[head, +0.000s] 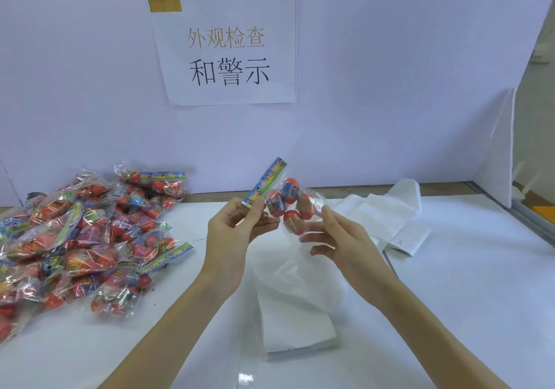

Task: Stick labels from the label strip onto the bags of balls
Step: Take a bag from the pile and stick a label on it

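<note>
Above the counter's (450, 268) middle, my left hand (237, 232) pinches the colourful header of a clear bag of balls (285, 202), lifted and tilted, while my right hand (339, 238) hovers just beside it, fingers loosely spread, its grip on nothing I can confirm. Toward the left edge lies a heap of bagged balls (81, 238). White folded sheets (297, 322) rest near the front edge, more (390, 217) toward the back right. A printed sign (228, 49) hangs on the wall behind.
</note>
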`<state>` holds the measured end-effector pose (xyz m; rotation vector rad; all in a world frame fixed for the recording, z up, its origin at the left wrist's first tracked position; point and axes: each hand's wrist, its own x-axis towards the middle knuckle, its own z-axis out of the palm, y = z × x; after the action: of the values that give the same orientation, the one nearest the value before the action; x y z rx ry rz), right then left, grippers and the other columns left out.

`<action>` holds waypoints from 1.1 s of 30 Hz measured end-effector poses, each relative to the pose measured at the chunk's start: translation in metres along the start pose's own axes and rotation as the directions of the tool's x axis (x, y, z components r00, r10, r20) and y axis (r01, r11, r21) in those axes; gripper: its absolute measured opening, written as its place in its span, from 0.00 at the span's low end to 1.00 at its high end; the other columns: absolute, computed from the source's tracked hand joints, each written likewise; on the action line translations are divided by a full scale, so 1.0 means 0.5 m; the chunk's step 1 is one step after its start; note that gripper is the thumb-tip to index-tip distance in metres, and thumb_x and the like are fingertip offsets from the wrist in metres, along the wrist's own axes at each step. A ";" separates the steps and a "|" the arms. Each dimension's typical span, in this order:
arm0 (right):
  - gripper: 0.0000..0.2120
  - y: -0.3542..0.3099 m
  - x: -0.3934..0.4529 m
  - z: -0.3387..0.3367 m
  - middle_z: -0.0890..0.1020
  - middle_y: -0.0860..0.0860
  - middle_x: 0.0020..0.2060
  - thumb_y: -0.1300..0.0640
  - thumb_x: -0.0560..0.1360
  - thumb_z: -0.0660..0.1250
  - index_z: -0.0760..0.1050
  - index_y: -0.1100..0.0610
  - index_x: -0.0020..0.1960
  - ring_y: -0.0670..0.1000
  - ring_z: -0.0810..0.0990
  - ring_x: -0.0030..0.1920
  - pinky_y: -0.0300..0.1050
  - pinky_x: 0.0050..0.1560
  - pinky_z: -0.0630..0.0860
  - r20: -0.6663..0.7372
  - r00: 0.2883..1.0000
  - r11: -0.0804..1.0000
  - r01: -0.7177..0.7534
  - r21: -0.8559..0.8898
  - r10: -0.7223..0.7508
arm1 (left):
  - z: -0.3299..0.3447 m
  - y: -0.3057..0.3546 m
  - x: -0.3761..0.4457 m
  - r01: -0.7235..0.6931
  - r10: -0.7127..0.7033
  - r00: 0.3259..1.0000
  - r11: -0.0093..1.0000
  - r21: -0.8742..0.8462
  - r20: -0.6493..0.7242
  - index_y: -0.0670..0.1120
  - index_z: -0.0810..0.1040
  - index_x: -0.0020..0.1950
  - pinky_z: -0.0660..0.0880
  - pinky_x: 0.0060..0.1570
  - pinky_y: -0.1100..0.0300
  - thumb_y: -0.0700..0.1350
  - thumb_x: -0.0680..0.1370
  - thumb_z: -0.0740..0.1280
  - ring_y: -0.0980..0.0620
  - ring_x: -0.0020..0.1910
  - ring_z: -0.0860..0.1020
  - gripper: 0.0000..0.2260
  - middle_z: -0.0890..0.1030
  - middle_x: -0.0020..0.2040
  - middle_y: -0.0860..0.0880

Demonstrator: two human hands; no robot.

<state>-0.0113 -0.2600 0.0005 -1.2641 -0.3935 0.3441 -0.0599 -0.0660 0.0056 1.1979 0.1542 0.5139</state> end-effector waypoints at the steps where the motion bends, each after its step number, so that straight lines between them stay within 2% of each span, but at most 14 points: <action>1: 0.19 0.001 0.000 0.001 0.87 0.60 0.51 0.43 0.81 0.68 0.83 0.57 0.61 0.56 0.87 0.49 0.42 0.44 0.81 0.045 0.999 1.000 -0.008 -0.016 0.009 | 0.000 0.001 0.000 -0.004 0.004 1.000 1.000 -0.020 0.010 0.36 0.80 0.48 0.83 0.49 0.59 0.45 0.77 0.74 0.45 0.41 0.86 0.11 0.84 0.43 0.40; 4: 0.14 0.007 -0.001 0.003 0.87 0.61 0.49 0.52 0.79 0.74 0.80 0.56 0.62 0.60 0.87 0.48 0.43 0.46 0.82 0.089 0.996 0.996 0.011 -0.088 -0.004 | -0.001 0.003 -0.001 0.020 -0.017 0.998 0.999 -0.042 0.064 0.37 0.81 0.49 0.82 0.51 0.60 0.47 0.74 0.75 0.45 0.44 0.86 0.14 0.85 0.46 0.40; 7: 0.15 0.012 -0.002 -0.003 0.85 0.60 0.44 0.57 0.77 0.76 0.79 0.55 0.62 0.59 0.86 0.45 0.44 0.48 0.82 0.107 0.994 0.997 0.016 -0.071 -0.008 | -0.001 0.004 -0.001 0.038 -0.038 0.996 0.999 0.006 0.081 0.37 0.82 0.50 0.83 0.50 0.59 0.47 0.75 0.74 0.44 0.44 0.87 0.13 0.85 0.45 0.41; 10: 0.14 0.008 0.000 -0.009 0.81 0.58 0.41 0.61 0.79 0.74 0.78 0.55 0.64 0.55 0.83 0.42 0.43 0.46 0.81 0.140 0.990 0.997 0.015 -0.079 -0.003 | -0.008 0.007 0.007 0.028 -0.031 0.999 0.995 0.099 0.027 0.39 0.83 0.47 0.82 0.41 0.59 0.43 0.79 0.73 0.44 0.38 0.85 0.06 0.82 0.40 0.41; 12: 0.14 0.007 0.002 -0.011 0.80 0.57 0.40 0.63 0.80 0.72 0.78 0.54 0.65 0.54 0.82 0.41 0.43 0.46 0.80 0.165 0.986 0.995 0.014 -0.103 0.004 | -0.010 0.005 0.008 0.015 -0.013 1.000 0.989 0.147 -0.012 0.39 0.82 0.45 0.80 0.36 0.59 0.40 0.81 0.70 0.45 0.36 0.82 0.06 0.80 0.39 0.41; 15: 0.17 0.003 -0.001 -0.015 0.80 0.56 0.39 0.64 0.81 0.72 0.77 0.54 0.68 0.54 0.82 0.41 0.44 0.46 0.80 0.177 0.984 0.989 0.009 -0.150 0.018 | -0.008 0.005 0.010 0.108 -0.111 0.992 0.992 0.062 0.056 0.38 0.81 0.53 0.81 0.37 0.55 0.38 0.83 0.66 0.46 0.41 0.83 0.06 0.82 0.45 0.41; 17: 0.18 -0.003 -0.006 -0.019 0.80 0.56 0.40 0.64 0.80 0.72 0.76 0.53 0.68 0.55 0.82 0.41 0.44 0.46 0.80 0.190 0.981 0.983 -0.012 -0.182 0.047 | -0.010 0.010 0.015 0.187 -0.191 0.973 0.981 0.043 0.129 0.37 0.82 0.60 0.81 0.42 0.53 0.41 0.83 0.65 0.44 0.46 0.82 0.10 0.83 0.49 0.41; 20: 0.15 -0.017 -0.011 -0.018 0.83 0.56 0.43 0.59 0.81 0.73 0.77 0.49 0.66 0.58 0.86 0.43 0.44 0.44 0.80 0.225 0.969 0.966 -0.040 -0.254 0.099 | -0.015 0.007 0.018 0.151 -0.168 0.978 0.980 0.132 0.123 0.38 0.84 0.57 0.79 0.45 0.52 0.46 0.83 0.68 0.45 0.43 0.81 0.12 0.82 0.46 0.42; 22: 0.10 -0.027 -0.016 -0.009 0.87 0.56 0.46 0.44 0.82 0.69 0.78 0.45 0.61 0.61 0.88 0.43 0.44 0.39 0.81 0.244 0.956 0.949 -0.087 -0.303 0.165 | -0.016 0.000 0.015 0.086 -0.101 0.992 0.981 0.176 0.079 0.39 0.84 0.52 0.79 0.43 0.55 0.43 0.82 0.70 0.47 0.39 0.80 0.08 0.82 0.43 0.43; 24: 0.21 -0.030 -0.019 -0.005 0.88 0.60 0.45 0.31 0.81 0.59 0.78 0.45 0.60 0.63 0.88 0.40 0.43 0.31 0.79 0.205 0.950 0.928 -0.155 -0.340 0.234 | -0.017 -0.003 0.013 0.041 -0.062 0.995 0.969 0.245 0.078 0.41 0.84 0.50 0.78 0.40 0.62 0.42 0.81 0.71 0.50 0.38 0.79 0.05 0.81 0.42 0.45; 26: 0.24 -0.028 -0.017 -0.008 0.88 0.61 0.42 0.31 0.83 0.52 0.78 0.46 0.61 0.64 0.88 0.37 0.42 0.27 0.78 0.136 0.966 0.923 -0.161 -0.349 0.220 | -0.015 0.002 0.011 0.026 -0.061 0.991 0.960 0.277 0.119 0.42 0.84 0.50 0.78 0.39 0.63 0.43 0.81 0.71 0.51 0.38 0.80 0.05 0.82 0.41 0.46; 28: 0.20 -0.025 -0.014 -0.011 0.88 0.60 0.40 0.36 0.85 0.51 0.77 0.43 0.60 0.64 0.88 0.36 0.42 0.25 0.77 0.086 0.982 0.924 -0.124 -0.362 0.166 | -0.014 0.008 0.010 0.018 -0.059 0.990 0.954 0.299 0.127 0.45 0.85 0.48 0.77 0.39 0.63 0.45 0.80 0.73 0.51 0.39 0.79 0.04 0.83 0.41 0.47; 31: 0.19 -0.015 -0.012 -0.007 0.86 0.59 0.33 0.38 0.86 0.51 0.80 0.41 0.56 0.61 0.85 0.30 0.42 0.25 0.77 0.043 0.997 0.905 -0.037 -0.424 0.061 | -0.017 0.011 0.014 0.013 -0.017 1.000 0.926 0.378 0.007 0.51 0.87 0.46 0.71 0.34 0.68 0.49 0.77 0.76 0.54 0.39 0.73 0.03 0.78 0.40 0.50; 33: 0.24 -0.008 -0.012 -0.010 0.81 0.57 0.25 0.37 0.84 0.52 0.83 0.48 0.56 0.57 0.79 0.21 0.41 0.24 0.74 -0.019 0.997 0.815 0.049 -0.577 -0.074 | -0.016 0.010 0.015 0.032 -0.015 0.999 0.932 0.360 -0.049 0.54 0.88 0.45 0.68 0.30 0.69 0.51 0.76 0.77 0.54 0.34 0.68 0.02 0.72 0.34 0.48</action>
<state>-0.0142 -0.2679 0.0027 -1.8482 -0.5264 0.1400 -0.0580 -0.0545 0.0084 1.5423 0.3122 0.5057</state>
